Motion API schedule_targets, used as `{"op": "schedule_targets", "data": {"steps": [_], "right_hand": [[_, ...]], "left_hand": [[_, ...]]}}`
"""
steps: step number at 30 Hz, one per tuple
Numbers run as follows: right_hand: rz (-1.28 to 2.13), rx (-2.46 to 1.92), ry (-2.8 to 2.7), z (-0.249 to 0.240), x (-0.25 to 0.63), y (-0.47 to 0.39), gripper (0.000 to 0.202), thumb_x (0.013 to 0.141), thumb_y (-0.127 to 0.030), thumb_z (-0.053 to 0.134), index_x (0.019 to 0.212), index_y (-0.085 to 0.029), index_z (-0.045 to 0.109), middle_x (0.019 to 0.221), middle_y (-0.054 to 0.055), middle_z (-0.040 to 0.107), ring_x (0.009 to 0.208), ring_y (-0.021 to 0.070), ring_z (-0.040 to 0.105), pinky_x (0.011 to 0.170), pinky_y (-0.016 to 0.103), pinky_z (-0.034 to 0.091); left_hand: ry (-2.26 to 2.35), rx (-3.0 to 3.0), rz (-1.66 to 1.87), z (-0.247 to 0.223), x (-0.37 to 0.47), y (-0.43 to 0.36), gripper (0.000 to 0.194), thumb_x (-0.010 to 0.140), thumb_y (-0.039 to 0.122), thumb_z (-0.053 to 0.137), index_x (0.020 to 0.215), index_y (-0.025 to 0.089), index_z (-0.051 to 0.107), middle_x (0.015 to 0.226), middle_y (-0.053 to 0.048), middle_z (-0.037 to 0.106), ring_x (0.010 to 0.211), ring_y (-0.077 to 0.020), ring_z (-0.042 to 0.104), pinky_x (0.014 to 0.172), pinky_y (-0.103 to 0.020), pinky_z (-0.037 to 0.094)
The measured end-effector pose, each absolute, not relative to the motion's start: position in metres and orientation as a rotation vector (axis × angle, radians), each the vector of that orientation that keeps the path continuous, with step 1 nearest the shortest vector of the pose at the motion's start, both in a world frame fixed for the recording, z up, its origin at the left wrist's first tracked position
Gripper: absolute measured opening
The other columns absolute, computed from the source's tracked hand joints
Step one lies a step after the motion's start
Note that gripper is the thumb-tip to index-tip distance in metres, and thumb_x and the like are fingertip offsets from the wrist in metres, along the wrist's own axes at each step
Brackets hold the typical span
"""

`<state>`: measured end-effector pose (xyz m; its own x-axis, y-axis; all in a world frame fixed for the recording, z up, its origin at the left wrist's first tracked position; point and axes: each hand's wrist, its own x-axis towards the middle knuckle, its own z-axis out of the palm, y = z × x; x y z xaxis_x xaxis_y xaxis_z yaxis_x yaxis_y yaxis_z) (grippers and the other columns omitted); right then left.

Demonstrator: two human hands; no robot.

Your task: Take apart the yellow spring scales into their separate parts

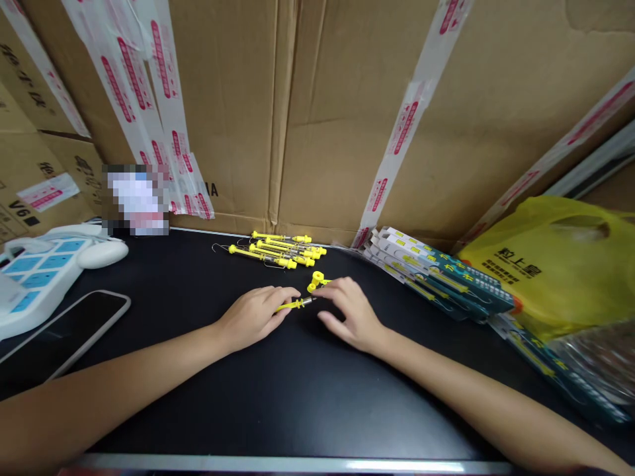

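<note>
My left hand [255, 316] is closed on a slim yellow hook tool [297, 304], its short metal end pointing to the right. Close to that metal end, my right hand [350, 314] has its thumb and fingers apart; whether a fingertip touches the tip cannot be made out. Just behind the right fingertips lie small yellow plastic pieces [315, 281], partly hidden by that hand. Farther back, several similar yellow tools [275, 250] with metal shafts and thin wire hooks lie in a loose pile on the black table [278, 396].
To the right are stacked printed boxes [436, 271] and a yellow plastic bag [560, 258]. A phone [64, 337] and a white-and-blue power strip [44, 271] with a white plug lie at left. Large taped cardboard boxes [327, 152] wall off the back.
</note>
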<state>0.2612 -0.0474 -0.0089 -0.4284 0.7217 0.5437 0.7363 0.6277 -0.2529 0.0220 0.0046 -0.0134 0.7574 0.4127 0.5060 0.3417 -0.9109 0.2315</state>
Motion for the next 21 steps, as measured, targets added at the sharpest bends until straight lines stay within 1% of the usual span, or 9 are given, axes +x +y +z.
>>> {"op": "schedule_targets", "data": {"steps": [2, 3, 7, 9, 11, 13, 16, 18, 21], "right_hand": [[0.053, -1.128, -2.299, -0.011, 0.248, -0.055, 0.037, 0.086, -0.039, 0.055, 0.117, -0.019, 0.052, 0.104, 0.011, 0.059, 0.092, 0.0237, 0.050, 0.081, 0.039, 0.040], [0.105, -1.127, -2.292, -0.012, 0.244, -0.057, 0.035, 0.086, -0.038, 0.055, 0.115, -0.019, 0.052, 0.101, 0.010, 0.060, 0.090, 0.0228, 0.051, 0.080, 0.038, 0.040], [0.383, -1.096, -2.117, -0.015, 0.237, -0.058, 0.017, 0.089, -0.033, 0.053, 0.098, -0.020, 0.059, 0.087, 0.006, 0.062, 0.079, 0.0184, 0.053, 0.074, 0.034, 0.043], [0.562, -1.107, -1.976, -0.015, 0.239, -0.056, 0.016, 0.088, -0.034, 0.054, 0.095, -0.020, 0.059, 0.084, 0.005, 0.062, 0.075, 0.0167, 0.055, 0.071, 0.031, 0.044], [0.719, -1.115, -1.799, -0.014, 0.241, -0.054, 0.018, 0.088, -0.036, 0.053, 0.094, -0.019, 0.057, 0.078, 0.004, 0.061, 0.069, 0.0149, 0.056, 0.066, 0.029, 0.045], [0.822, -1.096, -1.623, -0.015, 0.243, -0.052, 0.021, 0.089, -0.039, 0.050, 0.093, -0.019, 0.054, 0.069, 0.001, 0.060, 0.061, 0.0126, 0.054, 0.058, 0.026, 0.043], [0.902, -1.071, -1.440, -0.016, 0.245, -0.047, 0.026, 0.090, -0.044, 0.047, 0.090, -0.018, 0.051, 0.061, -0.001, 0.058, 0.050, 0.0098, 0.046, 0.046, 0.022, 0.035], [0.934, -1.069, -1.369, -0.018, 0.246, -0.044, 0.027, 0.089, -0.045, 0.048, 0.088, -0.018, 0.050, 0.058, -0.002, 0.057, 0.046, 0.0092, 0.044, 0.042, 0.021, 0.032], [0.964, -1.060, -1.322, -0.020, 0.247, -0.042, 0.027, 0.088, -0.046, 0.049, 0.088, -0.019, 0.051, 0.056, -0.002, 0.056, 0.045, 0.0089, 0.044, 0.040, 0.020, 0.030]], "left_hand": [[0.549, 2.827, 0.846, -0.013, 0.022, 0.004, 0.024, 0.091, 0.019, 0.044, 0.115, 0.020, 0.046, 0.104, -0.003, 0.062, 0.093, -0.0155, 0.060, 0.083, -0.029, 0.048], [0.517, 2.823, 0.837, -0.013, 0.022, 0.003, 0.024, 0.092, 0.020, 0.044, 0.115, 0.021, 0.047, 0.103, -0.003, 0.062, 0.092, -0.0149, 0.060, 0.083, -0.028, 0.047], [0.428, 2.789, 0.842, -0.011, 0.024, 0.000, 0.022, 0.093, 0.022, 0.044, 0.115, 0.021, 0.048, 0.102, -0.002, 0.063, 0.090, -0.0136, 0.059, 0.082, -0.026, 0.047], [0.459, 2.756, 0.853, -0.009, 0.023, -0.001, 0.019, 0.092, 0.021, 0.043, 0.110, 0.020, 0.050, 0.097, -0.002, 0.063, 0.087, -0.0134, 0.060, 0.080, -0.026, 0.047], [0.533, 2.692, 0.887, -0.008, 0.022, -0.001, 0.016, 0.091, 0.018, 0.041, 0.102, 0.019, 0.053, 0.092, -0.001, 0.063, 0.084, -0.0132, 0.060, 0.078, -0.026, 0.048], [0.609, 2.581, 0.956, -0.008, 0.021, 0.001, 0.017, 0.091, 0.014, 0.038, 0.098, 0.018, 0.053, 0.092, -0.001, 0.063, 0.085, -0.0126, 0.060, 0.079, -0.026, 0.048], [0.704, 2.434, 1.034, -0.009, 0.020, 0.004, 0.021, 0.091, 0.011, 0.034, 0.100, 0.018, 0.052, 0.095, -0.001, 0.063, 0.089, -0.0118, 0.060, 0.081, -0.026, 0.048], [0.754, 2.420, 1.039, -0.010, 0.021, 0.007, 0.022, 0.091, 0.012, 0.036, 0.100, 0.019, 0.054, 0.095, -0.001, 0.063, 0.088, -0.0122, 0.060, 0.081, -0.027, 0.048], [0.754, 2.498, 1.010, -0.011, 0.022, 0.009, 0.016, 0.090, 0.017, 0.042, 0.097, 0.019, 0.056, 0.093, -0.001, 0.063, 0.086, -0.0135, 0.060, 0.081, -0.029, 0.047]]}}
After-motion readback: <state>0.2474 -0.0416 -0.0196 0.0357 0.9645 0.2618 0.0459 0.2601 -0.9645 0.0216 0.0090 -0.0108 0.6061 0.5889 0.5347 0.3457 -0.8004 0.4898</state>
